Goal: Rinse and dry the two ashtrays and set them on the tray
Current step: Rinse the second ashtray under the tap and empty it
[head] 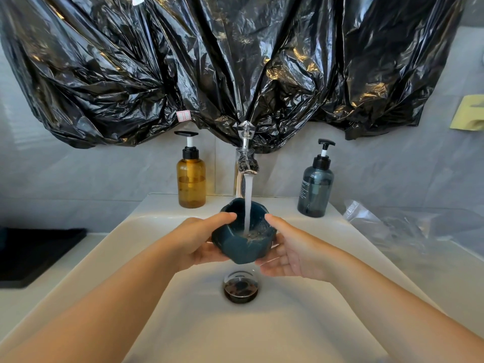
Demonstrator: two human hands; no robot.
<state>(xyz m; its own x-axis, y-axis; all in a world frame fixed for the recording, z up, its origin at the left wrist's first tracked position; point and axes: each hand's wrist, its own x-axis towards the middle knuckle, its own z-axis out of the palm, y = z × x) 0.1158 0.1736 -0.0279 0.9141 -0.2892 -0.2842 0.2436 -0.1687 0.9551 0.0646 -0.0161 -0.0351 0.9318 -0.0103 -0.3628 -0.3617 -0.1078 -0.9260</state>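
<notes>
Bathroom sink [262, 336], tap [246, 163] running. I'm rinsing first teal ashtray [241, 248], left hand [199, 244] and right hand [290, 254] both clamping it, thumbs on rim. Next, probably: tipping water out, gripping firmly.

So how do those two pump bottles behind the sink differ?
The amber bottle is see-through brown-orange, the grey bottle a smoky blue-grey. The amber bottle stands left of the tap, the grey bottle right of it. The grey bottle carries white print; the amber bottle shows none. Both stand upright on the back ledge of the sink, with black pump tops.
</notes>
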